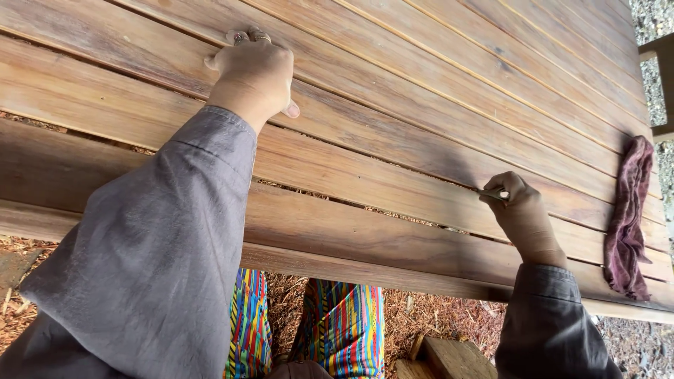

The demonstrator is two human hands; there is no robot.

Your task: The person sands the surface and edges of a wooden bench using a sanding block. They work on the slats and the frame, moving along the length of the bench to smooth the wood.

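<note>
A slatted wooden table top [393,105] fills most of the view, its brown boards running from lower right to upper left with narrow gaps between them. My left hand [254,70] rests curled on a board at the upper left, a ring on one finger, holding nothing that shows. My right hand [521,210] pinches a small thin metal tool [489,191] whose tip sits in a gap between two boards. Grey sleeves cover both arms.
A dark red rag [628,217] lies crumpled on the boards at the right, near the table's front edge. Wood chips and gravel [435,316] cover the ground below. Colourful striped trousers [344,330] show under the table, next to a wooden bench piece [449,358].
</note>
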